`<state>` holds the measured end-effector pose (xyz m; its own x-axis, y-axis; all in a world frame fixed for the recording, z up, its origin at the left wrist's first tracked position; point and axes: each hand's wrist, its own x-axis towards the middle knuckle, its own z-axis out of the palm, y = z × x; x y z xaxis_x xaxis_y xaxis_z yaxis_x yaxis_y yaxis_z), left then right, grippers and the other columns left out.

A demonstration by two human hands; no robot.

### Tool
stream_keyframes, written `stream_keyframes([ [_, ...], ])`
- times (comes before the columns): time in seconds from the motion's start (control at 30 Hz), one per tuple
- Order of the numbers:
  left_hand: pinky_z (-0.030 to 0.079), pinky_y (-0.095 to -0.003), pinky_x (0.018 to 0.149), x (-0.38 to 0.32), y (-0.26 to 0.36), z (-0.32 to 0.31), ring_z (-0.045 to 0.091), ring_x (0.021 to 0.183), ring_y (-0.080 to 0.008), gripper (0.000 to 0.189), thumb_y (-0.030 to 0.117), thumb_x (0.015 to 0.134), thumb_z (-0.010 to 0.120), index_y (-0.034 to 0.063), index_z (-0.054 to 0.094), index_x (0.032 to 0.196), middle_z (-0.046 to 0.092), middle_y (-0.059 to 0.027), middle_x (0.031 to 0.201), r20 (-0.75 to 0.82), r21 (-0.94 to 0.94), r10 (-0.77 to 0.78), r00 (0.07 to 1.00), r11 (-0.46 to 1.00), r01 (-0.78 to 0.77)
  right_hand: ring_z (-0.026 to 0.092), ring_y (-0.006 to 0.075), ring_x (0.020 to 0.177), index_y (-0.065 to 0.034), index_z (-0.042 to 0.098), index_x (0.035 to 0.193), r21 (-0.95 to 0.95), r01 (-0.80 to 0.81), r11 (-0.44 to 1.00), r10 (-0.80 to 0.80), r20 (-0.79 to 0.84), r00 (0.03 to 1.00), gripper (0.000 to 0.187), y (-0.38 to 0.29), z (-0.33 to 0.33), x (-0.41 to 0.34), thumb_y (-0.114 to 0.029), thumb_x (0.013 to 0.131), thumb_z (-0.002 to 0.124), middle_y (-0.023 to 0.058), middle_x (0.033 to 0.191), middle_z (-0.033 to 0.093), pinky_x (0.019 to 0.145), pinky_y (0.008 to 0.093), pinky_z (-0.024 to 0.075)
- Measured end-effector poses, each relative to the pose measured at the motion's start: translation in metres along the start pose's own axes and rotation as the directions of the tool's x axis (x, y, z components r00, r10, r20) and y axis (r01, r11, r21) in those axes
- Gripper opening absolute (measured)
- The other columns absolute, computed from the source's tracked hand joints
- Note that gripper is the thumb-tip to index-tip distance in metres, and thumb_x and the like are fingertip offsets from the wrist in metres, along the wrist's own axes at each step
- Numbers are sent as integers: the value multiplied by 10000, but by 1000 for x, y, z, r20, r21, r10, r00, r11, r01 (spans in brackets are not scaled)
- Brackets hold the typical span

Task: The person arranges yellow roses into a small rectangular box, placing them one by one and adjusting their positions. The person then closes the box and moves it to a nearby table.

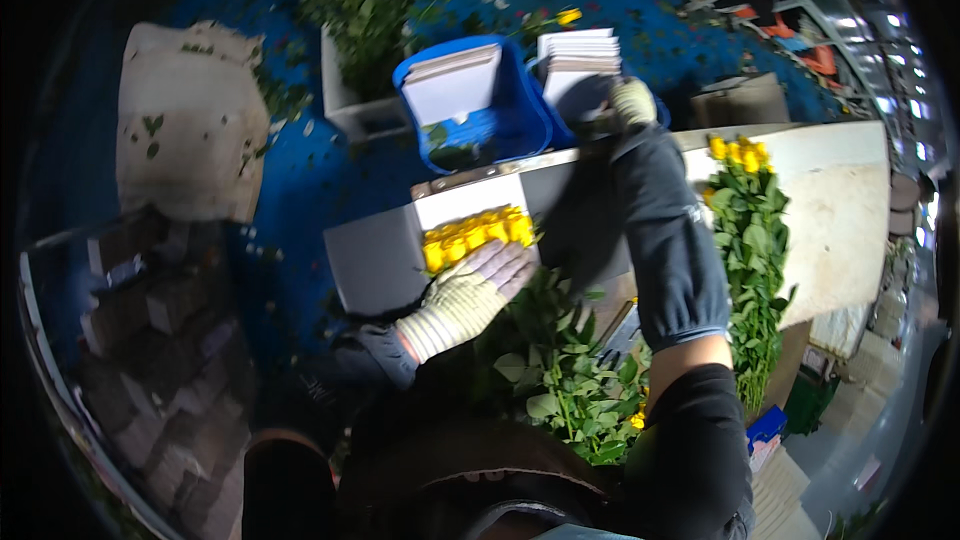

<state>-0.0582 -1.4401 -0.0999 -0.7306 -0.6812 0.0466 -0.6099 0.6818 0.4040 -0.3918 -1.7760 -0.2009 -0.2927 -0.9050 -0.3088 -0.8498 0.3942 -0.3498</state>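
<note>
My left hand (465,304), in a pale striped work glove, lies flat with fingers extended over the lower edge of a row of yellow roses (476,234). The blooms sit packed side by side on a white cardboard sheet (474,196), and a grey-looking flap (375,259) spreads to the left. My right hand (634,101), gloved the same way, reaches to the right side of a stack of cardboard sheets (577,52) in a blue bin. Its fingertips are hard to make out, so a grip cannot be confirmed. Leafy rose stems (570,397) lie below, near my body.
Another blue bin (517,116) holds cardboard sheets. A white container (367,120) with leafy stems stands left of it. Yellow roses (750,240) lie on a pale board (832,217) to the right. Stacked boxes (165,360) are lower left. Leaves litter the blue floor (300,187).
</note>
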Motion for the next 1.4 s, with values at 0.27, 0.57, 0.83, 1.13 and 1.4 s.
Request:
stream_keyframes([
  [0.27, 310, -385, 1226, -14, -12, -2, 436, 1442, -223, 552, 161, 975, 425, 85, 408, 1521, 435, -95, 1570, 24, -34, 4, 1000, 999, -3, 602, 185, 614, -85, 614, 1038, 514, -240, 823, 158, 198, 967, 345, -21, 47, 22, -413, 951, 675, 54, 797, 633, 508, 340, 473],
  [0.57, 323, -408, 1217, -11, -15, -4, 461, 1420, -243, 548, 172, 963, 442, 80, 435, 1504, 465, -113, 1542, -15, -48, -5, 1000, 999, 4, 584, 167, 840, -75, 648, 1134, 468, -457, 756, 100, 607, 788, 210, -41, 13, -3, -188, 957, 637, 34, 912, 628, 767, 337, 503],
  [0.83, 302, -433, 1230, -6, -12, -3, 459, 1421, -264, 524, 165, 981, 423, 75, 441, 1496, 469, -123, 1536, 3, -33, 38, 999, 999, -38, 629, 166, 1032, -16, 614, 1272, 374, 368, 852, -429, 92, 899, 348, -19, -53, -56, -176, 967, 660, 73, 1129, 691, 920, 294, 485],
  [1.13, 495, -462, 973, -15, -17, 3, 626, 1117, -319, 338, 179, 915, 552, 52, 638, 1216, 645, -175, 1247, 113, -405, -197, 974, 886, 226, 635, 172, 1040, 21, 608, 1301, 831, -364, 420, -388, 527, 756, 363, -36, 0, -311, -162, 988, 615, 92, 1192, 678, 888, 283, 515],
  [1.4, 464, -468, 1079, -101, -18, -25, 616, 1110, -269, 351, 119, 838, 640, 185, 683, 1179, 667, -30, 1144, -382, -23, -205, 901, 977, 213, 607, 176, 1059, 28, 585, 1327, 789, 14, 614, -244, 172, 954, 416, -51, 34, -340, -184, 978, 663, 115, 1186, 671, 952, 277, 474],
])
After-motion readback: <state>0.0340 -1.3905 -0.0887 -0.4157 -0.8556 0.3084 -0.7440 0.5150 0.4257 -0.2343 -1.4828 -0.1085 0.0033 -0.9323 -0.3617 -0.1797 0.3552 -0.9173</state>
